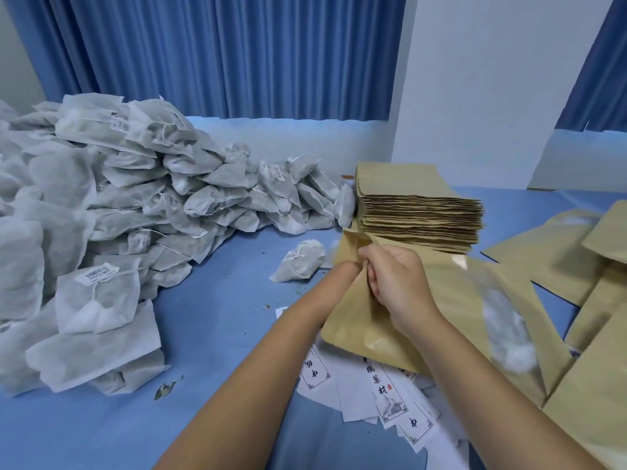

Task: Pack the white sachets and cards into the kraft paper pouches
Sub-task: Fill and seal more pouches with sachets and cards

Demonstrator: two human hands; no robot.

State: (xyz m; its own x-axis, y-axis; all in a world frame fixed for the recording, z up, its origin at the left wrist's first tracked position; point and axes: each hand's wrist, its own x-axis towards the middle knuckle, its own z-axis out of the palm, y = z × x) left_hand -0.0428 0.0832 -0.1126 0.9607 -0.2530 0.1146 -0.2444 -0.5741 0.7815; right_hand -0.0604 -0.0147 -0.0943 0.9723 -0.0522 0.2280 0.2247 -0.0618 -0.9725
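Note:
A kraft paper pouch (437, 300) is held up over the blue table, its mouth facing the far left. My left hand (346, 269) is pushed into that mouth, so only the wrist shows and the fingers are hidden. My right hand (397, 283) pinches the upper edge of the pouch's mouth. Through the pouch's clear window a white sachet (509, 337) shows, blurred. Printed white cards (383, 385) lie scattered under the pouch. One loose sachet (300, 261) lies just left of my hands.
A big heap of white sachets (101, 215) fills the left of the table (220, 334). A stack of empty kraft pouches (417, 212) stands behind my hands. More kraft pouches (576, 262) lie at the right. Blue curtains and a white wall stand behind.

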